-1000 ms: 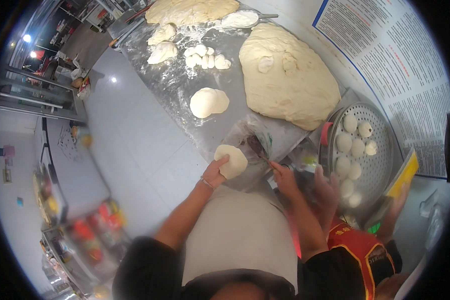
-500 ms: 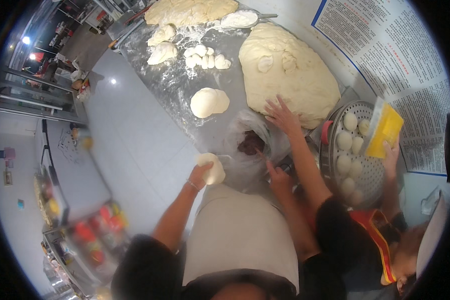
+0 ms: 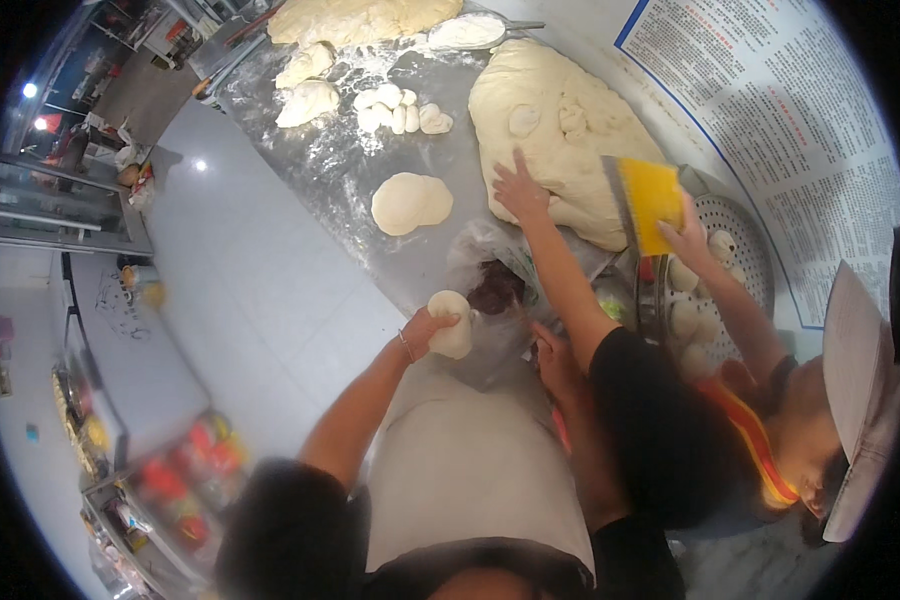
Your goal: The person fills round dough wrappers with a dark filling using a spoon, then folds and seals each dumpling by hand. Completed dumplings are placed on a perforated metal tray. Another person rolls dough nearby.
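My left hand is closed on a flat round dough wrapper, holding it up beside an open clear plastic bag. Dark red-brown filling lies in the bag. My right hand is closed at the bag's near right side, around a thin stick-like tool whose end points into the filling; its kind is unclear. Two joined flat dough rounds lie on the table beyond the bag.
At my right, a co-worker rests one hand on a large dough mass and holds a yellow scraper at its edge. A perforated steamer tray carries several buns. Small dough pieces and a flour scoop lie farther back.
My left hand has moved right with the wrapper, closer to the filling. The co-worker's scraper has moved left from over the steamer to the large dough; their other hand has shifted left.
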Demonstrator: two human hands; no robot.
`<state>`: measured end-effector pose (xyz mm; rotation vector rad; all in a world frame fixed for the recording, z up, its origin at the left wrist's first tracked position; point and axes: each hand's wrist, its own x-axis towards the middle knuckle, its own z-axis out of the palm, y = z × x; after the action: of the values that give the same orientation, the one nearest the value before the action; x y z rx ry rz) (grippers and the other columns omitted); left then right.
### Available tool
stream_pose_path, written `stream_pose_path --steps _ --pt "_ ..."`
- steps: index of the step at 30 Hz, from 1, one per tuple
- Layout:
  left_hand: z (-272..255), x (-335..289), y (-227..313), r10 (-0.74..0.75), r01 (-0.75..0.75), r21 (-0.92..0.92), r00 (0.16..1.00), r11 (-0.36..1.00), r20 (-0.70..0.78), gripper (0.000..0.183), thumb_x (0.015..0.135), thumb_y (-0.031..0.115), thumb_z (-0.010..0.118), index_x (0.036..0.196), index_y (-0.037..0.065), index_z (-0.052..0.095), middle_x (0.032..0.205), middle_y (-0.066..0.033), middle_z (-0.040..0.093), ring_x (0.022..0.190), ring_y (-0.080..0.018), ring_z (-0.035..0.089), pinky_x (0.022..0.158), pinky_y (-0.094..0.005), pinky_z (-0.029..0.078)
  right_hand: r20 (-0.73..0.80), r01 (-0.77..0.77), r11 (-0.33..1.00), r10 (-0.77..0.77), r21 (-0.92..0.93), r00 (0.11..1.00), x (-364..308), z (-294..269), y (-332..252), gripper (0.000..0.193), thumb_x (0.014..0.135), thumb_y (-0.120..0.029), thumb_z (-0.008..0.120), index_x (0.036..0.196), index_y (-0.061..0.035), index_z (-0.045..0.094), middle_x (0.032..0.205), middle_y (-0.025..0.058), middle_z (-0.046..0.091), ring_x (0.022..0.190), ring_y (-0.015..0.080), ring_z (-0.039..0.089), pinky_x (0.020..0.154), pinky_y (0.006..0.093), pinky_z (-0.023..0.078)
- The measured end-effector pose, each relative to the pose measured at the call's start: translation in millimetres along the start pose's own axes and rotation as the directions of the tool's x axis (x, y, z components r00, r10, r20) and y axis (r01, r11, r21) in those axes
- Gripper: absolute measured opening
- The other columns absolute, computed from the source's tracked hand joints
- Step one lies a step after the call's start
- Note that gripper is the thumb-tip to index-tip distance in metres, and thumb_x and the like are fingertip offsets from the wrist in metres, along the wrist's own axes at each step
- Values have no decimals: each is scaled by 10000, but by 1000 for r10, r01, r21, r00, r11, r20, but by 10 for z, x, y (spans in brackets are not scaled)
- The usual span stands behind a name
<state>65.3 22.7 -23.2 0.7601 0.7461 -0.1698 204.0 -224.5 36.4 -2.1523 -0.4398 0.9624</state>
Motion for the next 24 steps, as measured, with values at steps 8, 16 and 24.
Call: stream_pose_path --steps 8,16,24 --pt "-103 126 -17 -63 107 -235 980 966 187 404 865 133 645 1236 45 510 1148 -93 611 1021 -240 621 893 -421 516 -170 125 831 -254 -542 952 -293 214 227 420 858 -43 507 1276 -71 539 732 102 609 665 253 603 601 380 474" --pt "-100 141 -6 -113 192 -224 940 956 323 401 869 131 633 1237 37 502 1153 -106 606 1033 -253 616 907 -443 506 -219 9 718 -224 -696 950 -638 333 -351 527 771 31 506 1283 -91 534 751 148 620 675 321 614 602 432 477" --pt "205 153 241 -147 202 -103 907 974 394 365 849 101 653 1192 48 540 1094 -84 627 988 -221 630 863 -395 528 -266 83 882 -229 -464 936 -402 434 -102 440 820 -10 484 1254 -43 552 726 198 612 683 346 617 632 466 472"
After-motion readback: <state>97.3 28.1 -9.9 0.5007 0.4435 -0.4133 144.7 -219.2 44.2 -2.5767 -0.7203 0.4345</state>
